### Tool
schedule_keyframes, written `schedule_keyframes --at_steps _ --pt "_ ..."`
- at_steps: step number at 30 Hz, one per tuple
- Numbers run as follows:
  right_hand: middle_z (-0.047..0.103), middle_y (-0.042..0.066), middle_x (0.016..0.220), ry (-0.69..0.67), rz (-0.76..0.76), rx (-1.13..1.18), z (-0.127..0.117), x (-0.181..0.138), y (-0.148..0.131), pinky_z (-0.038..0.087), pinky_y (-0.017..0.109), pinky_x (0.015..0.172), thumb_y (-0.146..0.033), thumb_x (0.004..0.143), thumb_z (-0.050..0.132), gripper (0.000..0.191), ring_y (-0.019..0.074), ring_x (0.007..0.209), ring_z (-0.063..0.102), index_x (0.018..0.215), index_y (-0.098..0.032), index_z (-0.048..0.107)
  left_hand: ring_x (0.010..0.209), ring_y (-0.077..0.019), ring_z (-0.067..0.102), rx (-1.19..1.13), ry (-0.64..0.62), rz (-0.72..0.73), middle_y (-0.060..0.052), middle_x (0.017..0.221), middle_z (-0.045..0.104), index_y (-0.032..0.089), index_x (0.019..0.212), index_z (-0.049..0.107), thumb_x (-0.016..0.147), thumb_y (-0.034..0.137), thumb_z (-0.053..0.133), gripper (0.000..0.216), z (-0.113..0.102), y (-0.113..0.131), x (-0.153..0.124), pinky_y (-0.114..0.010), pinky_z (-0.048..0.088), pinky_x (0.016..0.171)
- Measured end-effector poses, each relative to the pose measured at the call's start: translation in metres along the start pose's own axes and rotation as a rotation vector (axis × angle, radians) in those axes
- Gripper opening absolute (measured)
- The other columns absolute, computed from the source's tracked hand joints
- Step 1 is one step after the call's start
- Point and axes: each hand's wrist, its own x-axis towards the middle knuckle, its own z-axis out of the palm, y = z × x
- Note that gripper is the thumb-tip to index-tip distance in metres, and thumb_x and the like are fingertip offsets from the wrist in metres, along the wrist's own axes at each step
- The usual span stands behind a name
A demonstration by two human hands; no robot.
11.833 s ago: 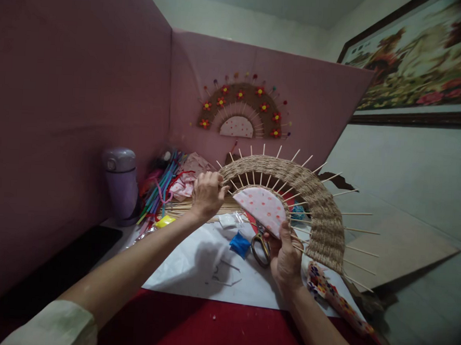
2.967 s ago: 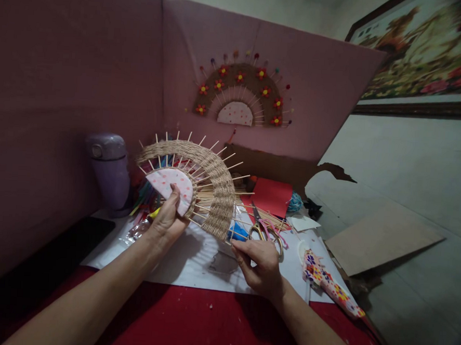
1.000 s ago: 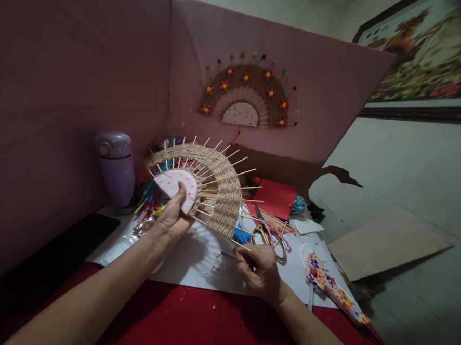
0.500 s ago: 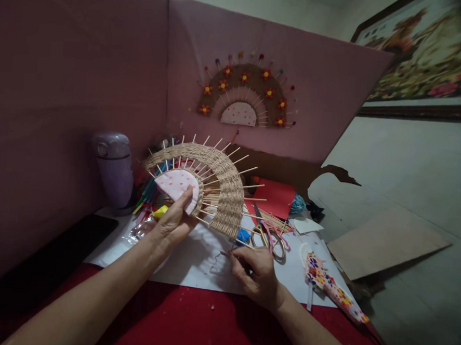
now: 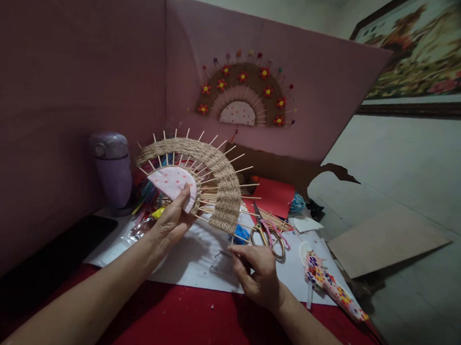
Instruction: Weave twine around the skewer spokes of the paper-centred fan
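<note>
My left hand (image 5: 173,220) grips a half-round woven fan (image 5: 228,196) by its white, pink-dotted fabric centre (image 5: 172,182), thumb on top and fingers behind. Thin wooden sticks fan out from that centre through a band of tan twine, their tips bare at the outer edge. Below the band's lower right corner, my right hand (image 5: 256,274) is closed in a pinch on a short strand of twine (image 5: 232,239) that hangs from the weave. The fan is tilted above the table, not resting on it.
Gold-handled scissors (image 5: 277,246), loose sticks (image 5: 274,219) and red sheets (image 5: 273,198) lie behind my right hand. A flower-patterned glue gun (image 5: 325,282) is at the right. On the left stand a purple bottle (image 5: 115,178) and a dark phone-like slab (image 5: 90,231). A flowered fan (image 5: 244,77) hangs on the pink board.
The woven fan and my left hand have shifted slightly left. My right hand still pinches at the band's lower corner, having barely moved.
</note>
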Motion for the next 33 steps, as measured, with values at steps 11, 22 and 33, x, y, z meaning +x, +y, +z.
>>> schedule_keyframes --at_steps 11,22,33 --pt "0.054 -0.003 0.053 0.15 0.135 -0.088 -0.004 0.003 -0.0006 0.032 0.021 0.045 -0.011 0.076 0.057 0.009 0.0074 0.042 0.041 0.081 -0.017 0.062 0.052 -0.0121 0.06 0.109 0.027 -0.001 -0.003 0.072 0.067 0.013 0.085 0.061 0.081 0.019 0.058 0.008 0.0014 -0.0001 -0.001 -0.023 0.05 0.047" --pt "0.05 -0.005 0.051 0.246 0.368 -0.09 -0.0055 0.0067 0.0039 0.029 0.019 0.043 -0.019 0.079 0.06 0.006 0.0058 0.042 0.036 0.078 -0.017 0.065 0.053 -0.0127 0.061 0.095 0.021 0.004 -0.002 0.071 0.067 0.014 0.085 0.061 0.08 0.018 0.059 0.007 0.0032 0.0027 -0.0025 -0.024 0.051 0.047" --pt "0.052 -0.003 0.055 0.195 0.534 0.173 -0.0077 0.0099 0.0048 0.031 0.021 0.044 -0.028 0.08 0.059 0.015 0.0082 0.047 0.04 0.073 -0.016 0.064 0.064 -0.0144 0.064 0.041 0.022 -0.001 -0.004 0.08 0.069 0.015 0.089 0.063 0.08 0.017 0.059 0.011 0.0036 0.0042 -0.0032 -0.027 0.054 0.059"
